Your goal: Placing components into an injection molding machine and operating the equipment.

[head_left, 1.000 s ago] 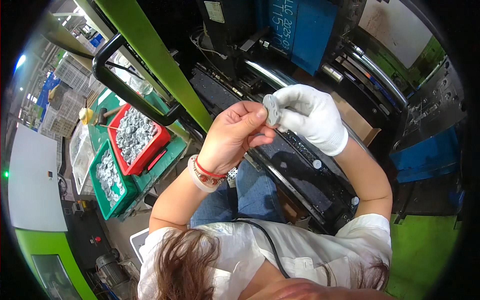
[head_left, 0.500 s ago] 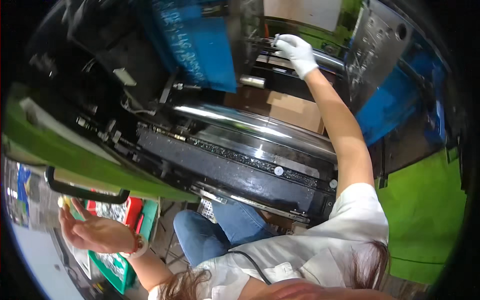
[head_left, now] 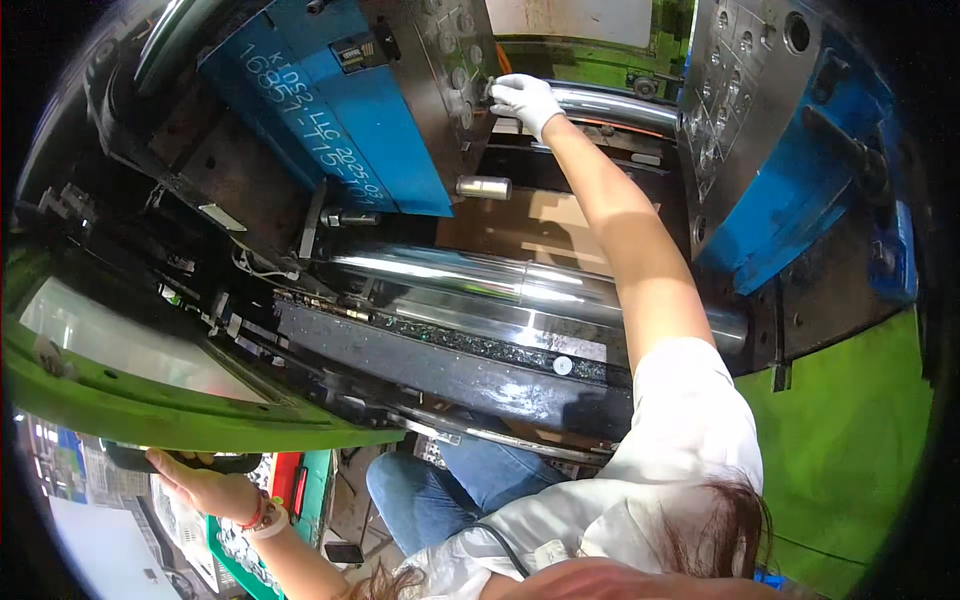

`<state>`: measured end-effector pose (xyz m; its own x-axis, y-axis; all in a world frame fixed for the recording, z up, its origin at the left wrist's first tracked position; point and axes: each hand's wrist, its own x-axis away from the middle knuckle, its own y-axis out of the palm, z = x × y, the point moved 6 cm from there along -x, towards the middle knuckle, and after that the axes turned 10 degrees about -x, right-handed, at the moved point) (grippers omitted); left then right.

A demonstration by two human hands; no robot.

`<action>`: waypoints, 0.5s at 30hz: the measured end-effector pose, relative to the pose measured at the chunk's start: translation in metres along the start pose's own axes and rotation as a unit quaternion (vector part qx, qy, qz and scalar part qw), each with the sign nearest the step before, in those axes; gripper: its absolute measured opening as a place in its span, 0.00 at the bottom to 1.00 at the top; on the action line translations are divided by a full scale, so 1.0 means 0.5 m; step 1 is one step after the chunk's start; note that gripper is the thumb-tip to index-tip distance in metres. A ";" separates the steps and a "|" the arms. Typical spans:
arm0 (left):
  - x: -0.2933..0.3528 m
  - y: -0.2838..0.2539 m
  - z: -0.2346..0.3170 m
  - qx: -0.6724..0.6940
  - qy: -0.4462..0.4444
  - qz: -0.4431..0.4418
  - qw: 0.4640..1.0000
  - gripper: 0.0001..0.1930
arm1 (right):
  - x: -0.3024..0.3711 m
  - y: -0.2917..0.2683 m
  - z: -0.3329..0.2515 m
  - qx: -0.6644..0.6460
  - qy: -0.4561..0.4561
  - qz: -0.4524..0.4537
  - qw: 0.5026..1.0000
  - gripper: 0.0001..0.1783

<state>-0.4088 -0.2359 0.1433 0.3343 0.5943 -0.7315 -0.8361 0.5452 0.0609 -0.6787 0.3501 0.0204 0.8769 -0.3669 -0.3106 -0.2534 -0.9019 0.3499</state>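
My right hand, in a white glove, reaches deep between two mould halves. Its fingers are pinched around a small grey part, held against the face of the left mould half; the exact kind is too small to tell. Across from it stands the right mould half, with a metal face and blue backing. At the lower left, my bare left hand closes on the dark handle of a green machine door. Some of its fingers are hidden.
Polished steel tie bars cross in front of and behind the moulds. A metal guide pin juts from the left half. Below the door are a green crate with small pieces and a red tray.
My right hand has moved left to the left mould face. My left hand, open before, has come to the door handle. The door and view have shifted.
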 end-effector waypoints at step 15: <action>-0.025 -0.043 -0.055 -0.296 0.132 -0.062 0.944 0.24 | -0.018 0.022 0.014 0.013 -0.044 -0.039 0.998 0.18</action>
<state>-0.4067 -0.2712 0.1326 0.3900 0.3377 -0.8566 -0.9207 0.1284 -0.3686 -0.6924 0.3420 0.0209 0.8554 -0.3122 -0.4132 -0.1965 -0.9339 0.2988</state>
